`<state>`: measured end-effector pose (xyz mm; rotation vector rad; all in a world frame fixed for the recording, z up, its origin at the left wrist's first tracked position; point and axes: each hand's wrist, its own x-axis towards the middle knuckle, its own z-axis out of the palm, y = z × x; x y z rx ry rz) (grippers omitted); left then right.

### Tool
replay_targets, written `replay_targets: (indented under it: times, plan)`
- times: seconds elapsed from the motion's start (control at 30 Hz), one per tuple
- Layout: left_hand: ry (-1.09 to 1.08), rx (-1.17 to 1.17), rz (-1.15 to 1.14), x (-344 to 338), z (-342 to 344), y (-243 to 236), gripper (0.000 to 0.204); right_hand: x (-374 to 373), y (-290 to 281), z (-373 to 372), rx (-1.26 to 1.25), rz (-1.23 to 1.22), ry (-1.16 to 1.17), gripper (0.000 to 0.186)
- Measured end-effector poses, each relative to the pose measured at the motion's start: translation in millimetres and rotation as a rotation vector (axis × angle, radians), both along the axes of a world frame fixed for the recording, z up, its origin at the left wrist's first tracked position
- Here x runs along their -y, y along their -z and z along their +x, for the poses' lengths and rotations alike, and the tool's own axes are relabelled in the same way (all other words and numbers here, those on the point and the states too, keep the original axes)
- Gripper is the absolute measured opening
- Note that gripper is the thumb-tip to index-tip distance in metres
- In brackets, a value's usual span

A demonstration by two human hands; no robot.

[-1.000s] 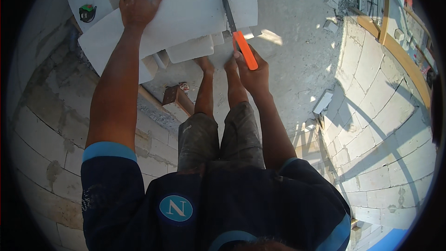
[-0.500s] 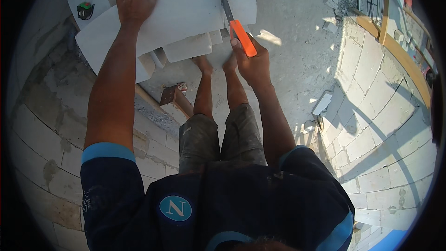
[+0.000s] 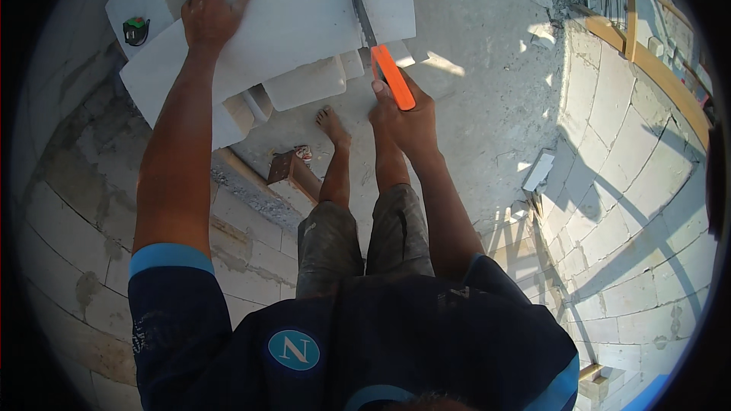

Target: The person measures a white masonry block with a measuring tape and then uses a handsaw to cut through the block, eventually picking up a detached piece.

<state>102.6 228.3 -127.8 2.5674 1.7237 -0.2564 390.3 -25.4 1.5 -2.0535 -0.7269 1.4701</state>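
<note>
One saw is gripped in the closed right hand, its blade laid across one white block near the block's right end. Along its far edge the left hand is spread open. One tape measure is seen left of the block; right of the block, open concrete floor is bounded by a masonry wall.

Orange saw handle, white block
</note>
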Motion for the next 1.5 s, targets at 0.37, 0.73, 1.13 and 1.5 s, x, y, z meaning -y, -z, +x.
replay_targets:
  times: [0.37,0.73,1.13,1.5]
  plan:
    - [-0.011,-0.018,0.0,3.4,-4.9,9.8,0.074,72.7,12.0,-1.5,0.053,0.087,0.002,0.049]
    - [-0.104,0.021,-0.001,21.7,8.5,-4.1,0.071,203.1,43.5,-39.3,0.089,0.337,0.13,0.048]
    - [-0.098,-0.023,0.061,20.2,3.1,-5.0,0.078,241.8,71.2,-37.2,0.156,0.403,0.062,0.054]
    - [-0.104,0.0,0.048,23.4,-9.1,1.3,0.075,272.8,105.1,-51.2,0.141,0.435,-0.027,0.057]
